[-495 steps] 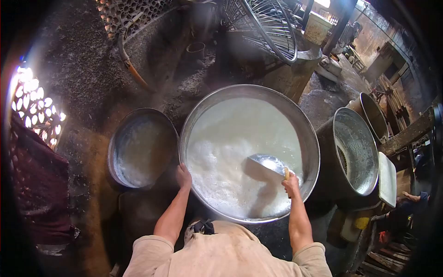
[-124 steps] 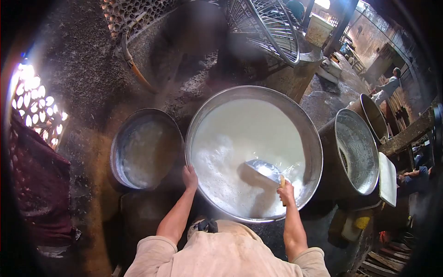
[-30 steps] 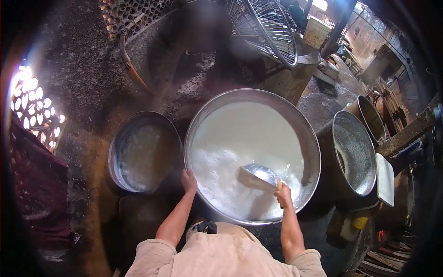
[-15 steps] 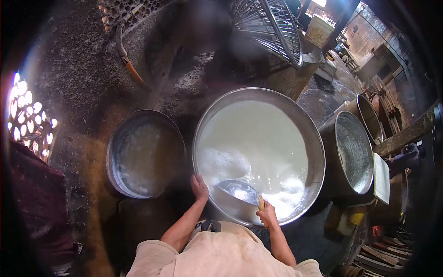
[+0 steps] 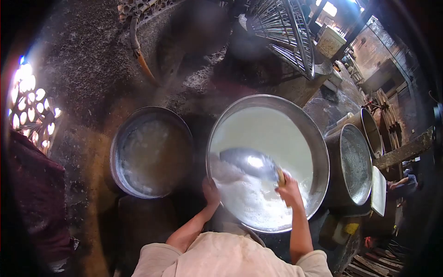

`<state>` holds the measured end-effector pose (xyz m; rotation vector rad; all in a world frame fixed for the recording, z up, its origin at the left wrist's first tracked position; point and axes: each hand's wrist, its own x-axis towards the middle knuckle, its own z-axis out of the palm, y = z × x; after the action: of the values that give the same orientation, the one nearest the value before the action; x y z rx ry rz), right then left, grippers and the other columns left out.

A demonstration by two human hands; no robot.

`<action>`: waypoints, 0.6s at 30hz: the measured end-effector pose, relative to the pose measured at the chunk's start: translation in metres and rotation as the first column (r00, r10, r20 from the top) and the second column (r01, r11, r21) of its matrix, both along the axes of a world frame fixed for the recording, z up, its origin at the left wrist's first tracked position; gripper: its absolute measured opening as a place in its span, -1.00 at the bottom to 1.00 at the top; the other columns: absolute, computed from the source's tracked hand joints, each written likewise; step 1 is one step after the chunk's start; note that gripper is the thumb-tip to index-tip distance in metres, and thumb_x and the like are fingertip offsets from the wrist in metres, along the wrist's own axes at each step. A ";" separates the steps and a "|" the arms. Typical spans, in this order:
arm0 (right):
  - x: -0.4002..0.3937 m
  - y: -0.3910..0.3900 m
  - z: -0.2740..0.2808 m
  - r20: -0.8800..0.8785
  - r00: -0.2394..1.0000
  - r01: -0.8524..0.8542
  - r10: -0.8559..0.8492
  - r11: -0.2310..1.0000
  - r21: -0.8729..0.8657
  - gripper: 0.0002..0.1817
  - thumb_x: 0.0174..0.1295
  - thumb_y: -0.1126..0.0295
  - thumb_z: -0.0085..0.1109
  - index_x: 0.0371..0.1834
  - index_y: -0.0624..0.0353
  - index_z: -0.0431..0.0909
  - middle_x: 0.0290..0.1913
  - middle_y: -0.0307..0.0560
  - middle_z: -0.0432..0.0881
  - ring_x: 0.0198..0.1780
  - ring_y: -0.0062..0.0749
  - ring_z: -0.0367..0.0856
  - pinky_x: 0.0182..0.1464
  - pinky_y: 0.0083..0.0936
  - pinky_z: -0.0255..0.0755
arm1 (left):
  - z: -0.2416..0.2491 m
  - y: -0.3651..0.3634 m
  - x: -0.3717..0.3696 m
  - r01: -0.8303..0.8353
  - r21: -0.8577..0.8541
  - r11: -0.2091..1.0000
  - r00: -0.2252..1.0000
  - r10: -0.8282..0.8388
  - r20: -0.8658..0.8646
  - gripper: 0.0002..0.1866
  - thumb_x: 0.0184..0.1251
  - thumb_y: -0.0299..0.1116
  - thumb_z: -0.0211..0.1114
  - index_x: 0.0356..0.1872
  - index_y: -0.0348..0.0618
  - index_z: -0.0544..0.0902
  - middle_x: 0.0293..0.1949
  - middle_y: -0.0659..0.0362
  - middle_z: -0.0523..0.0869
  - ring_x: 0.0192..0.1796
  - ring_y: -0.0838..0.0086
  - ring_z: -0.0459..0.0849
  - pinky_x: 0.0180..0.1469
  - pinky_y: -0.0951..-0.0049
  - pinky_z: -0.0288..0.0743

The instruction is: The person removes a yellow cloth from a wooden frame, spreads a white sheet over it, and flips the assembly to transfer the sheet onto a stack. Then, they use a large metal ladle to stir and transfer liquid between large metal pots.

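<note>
A large round metal pan holds a pale milky liquid, with white foam over its near part. My right hand is wrapped round the short wooden handle of a wide metal scoop. The scoop, a little blurred, is above the liquid in the middle-left of the pan. At the pan's left near rim rests my left hand; its fingers lie against the rim and are partly in shadow, so their grip is hard to make out.
To the left stands a smaller metal pan with cloudy liquid. Metal drums and a white slab are at the right. A wire basket is beyond the pan. Part of a person shows far right.
My right hand has moved up and right with the scoop, which has risen from the pan's near side towards its middle. Foam now spreads where the scoop was. The view has shifted slightly.
</note>
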<state>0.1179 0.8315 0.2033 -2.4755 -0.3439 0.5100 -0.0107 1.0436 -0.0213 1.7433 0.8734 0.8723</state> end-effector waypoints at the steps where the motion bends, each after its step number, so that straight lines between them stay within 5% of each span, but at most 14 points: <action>1: 0.014 0.014 -0.019 0.161 0.986 -0.034 0.035 0.999 -0.009 -0.35 -0.20 0.51 0.20 0.13 0.18 0.39 -0.30 0.16 0.62 -0.32 -0.06 0.62 -0.23 -0.28 0.51 | 0.003 0.000 0.001 -0.016 -0.001 1.000 1.000 0.016 -0.014 -0.69 0.42 -0.22 -0.09 -0.28 -0.34 0.41 -0.31 -0.18 0.46 -0.18 -0.06 0.43 -0.13 0.08 0.26; 2: 0.027 0.028 -0.036 0.318 0.946 -0.064 0.068 0.998 -0.023 -0.36 -0.21 0.52 0.18 0.11 0.22 0.38 -0.26 0.21 0.61 -0.22 0.04 0.61 -0.12 -0.23 0.49 | 0.005 -0.001 0.000 -0.031 -0.003 1.000 0.999 0.031 -0.029 -0.69 0.42 -0.22 -0.09 -0.28 -0.33 0.41 -0.31 -0.17 0.46 -0.18 -0.05 0.43 -0.13 0.08 0.26; 4: 0.047 0.054 -0.049 0.213 0.976 -0.012 0.039 0.992 -0.125 -0.40 -0.17 0.52 0.11 0.11 0.20 0.40 -0.14 0.23 0.59 -0.07 0.12 0.55 -0.01 -0.16 0.44 | 0.004 -0.001 -0.001 -0.005 -0.005 1.000 0.999 0.005 -0.052 -0.70 0.42 -0.23 -0.08 -0.26 -0.33 0.42 -0.31 -0.16 0.47 -0.18 -0.06 0.44 -0.12 0.07 0.27; 18: 0.017 -0.038 -0.146 -0.007 1.000 -0.030 0.030 0.932 -0.362 -0.59 -0.12 0.47 0.11 -0.08 0.17 0.49 -0.13 0.15 0.61 -0.05 0.05 0.56 0.00 -0.18 0.47 | -0.003 0.004 0.005 -0.083 0.105 0.991 0.977 0.102 -0.190 -0.67 0.39 -0.23 -0.04 -0.28 -0.39 0.43 -0.31 -0.22 0.51 -0.19 -0.13 0.47 -0.13 0.03 0.30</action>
<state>0.1353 0.7936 0.0572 -2.8293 -0.3099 0.6365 -0.0060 1.0474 -0.0240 1.9082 1.0636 0.8249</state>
